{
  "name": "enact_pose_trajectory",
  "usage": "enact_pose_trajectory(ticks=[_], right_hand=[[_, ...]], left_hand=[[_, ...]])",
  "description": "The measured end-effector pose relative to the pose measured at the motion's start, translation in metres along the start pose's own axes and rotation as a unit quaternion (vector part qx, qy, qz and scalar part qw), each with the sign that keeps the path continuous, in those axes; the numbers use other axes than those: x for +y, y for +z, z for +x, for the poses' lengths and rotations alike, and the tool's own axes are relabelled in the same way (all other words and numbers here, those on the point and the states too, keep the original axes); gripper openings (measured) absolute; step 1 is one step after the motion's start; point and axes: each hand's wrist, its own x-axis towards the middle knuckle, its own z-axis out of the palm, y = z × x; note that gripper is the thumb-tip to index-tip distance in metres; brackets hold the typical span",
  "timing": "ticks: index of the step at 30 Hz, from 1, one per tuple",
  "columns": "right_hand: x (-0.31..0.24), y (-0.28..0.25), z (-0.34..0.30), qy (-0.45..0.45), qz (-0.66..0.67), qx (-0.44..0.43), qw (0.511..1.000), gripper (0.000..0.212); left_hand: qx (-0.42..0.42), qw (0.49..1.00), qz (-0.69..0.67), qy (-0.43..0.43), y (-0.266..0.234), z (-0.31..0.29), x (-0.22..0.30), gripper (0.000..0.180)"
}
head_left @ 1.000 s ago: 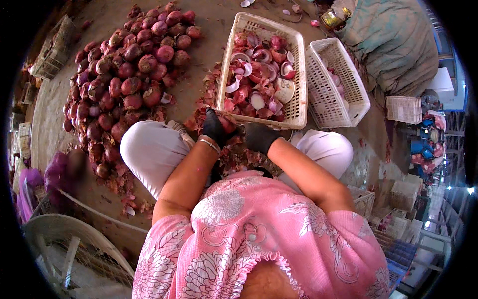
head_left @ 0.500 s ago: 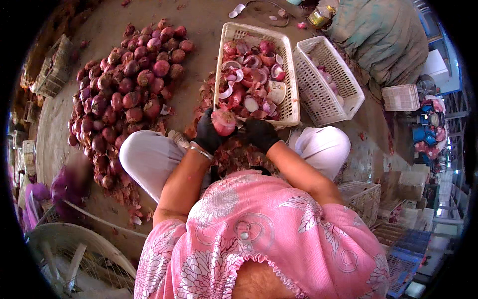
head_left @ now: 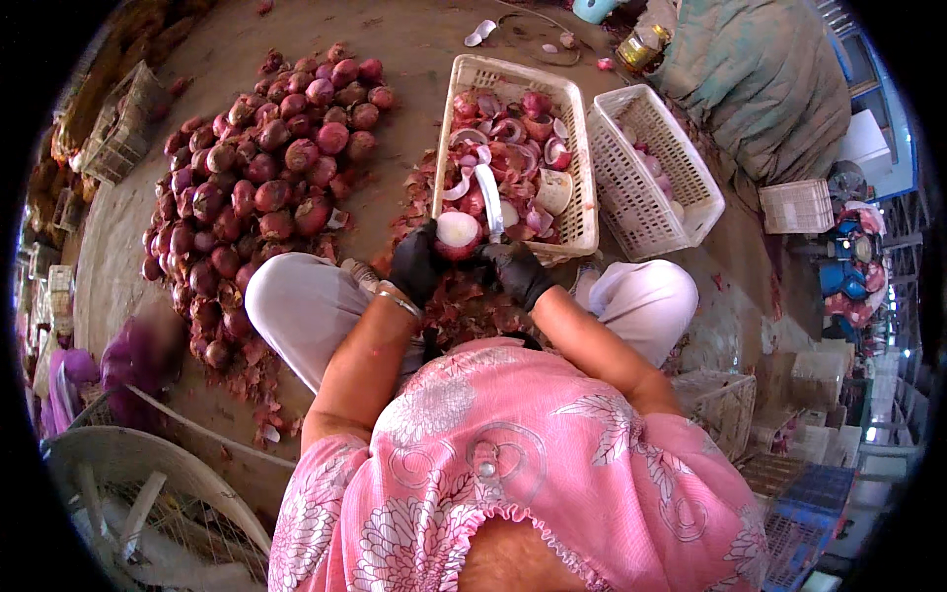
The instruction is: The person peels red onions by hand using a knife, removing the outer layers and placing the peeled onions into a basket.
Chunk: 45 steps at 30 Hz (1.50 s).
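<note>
Dirt floor [head_left: 414,59], left hand [head_left: 414,264] gripping onion [head_left: 458,233], knife [head_left: 488,200] handle hidden

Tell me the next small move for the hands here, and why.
Probably finish the knife stroke. The left hand holds an onion with its cut white face up; the right hand has the blade beside it. Then drop it into the basket of cut pieces.

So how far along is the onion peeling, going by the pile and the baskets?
Done: the near basket holds a layer of peeled and cut onions, and skins litter the ground in front of the person. In hand: the left hand grips a cut onion while the right hand works a knife on it. Left: a big pile of unpeeled red onions; the second basket is nearly empty.
</note>
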Motion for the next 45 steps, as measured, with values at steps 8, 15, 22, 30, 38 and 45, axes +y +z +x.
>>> enact_pose_trajectory(ticks=[8, 15, 22, 30, 38, 45], right_hand=[[-0.078, 0.023, -0.012, -0.164, -0.395, 0.029, 0.904, 0.042], [-0.081, 0.009, -0.036, -0.058, -0.439, -0.01, 0.897, 0.048], [-0.048, -0.011, -0.046, -0.052, -0.508, -0.054, 0.858, 0.052], [-0.068, 0.007, 0.006, 0.022, -0.474, -0.143, 0.869, 0.045], [-0.026, 0.017, 0.023, -0.015, -0.462, -0.088, 0.882, 0.029], [-0.036, -0.011, -0.006, -0.117, -0.433, 0.061, 0.892, 0.028]], left_hand=[[0.022, 0.925, -0.341, -0.165, -0.013, 0.009, -0.015, 0.051], [-0.021, 0.901, -0.421, -0.101, -0.049, 0.039, -0.06, 0.058], [-0.077, 0.883, -0.46, -0.055, -0.044, 0.037, -0.059, 0.054], [0.122, 0.919, -0.367, -0.08, -0.032, 0.044, -0.054, 0.043], [0.119, 0.948, -0.241, -0.173, -0.01, 0.028, -0.027, 0.036], [0.041, 0.993, -0.031, -0.104, 0.047, 0.002, 0.028, 0.039]])
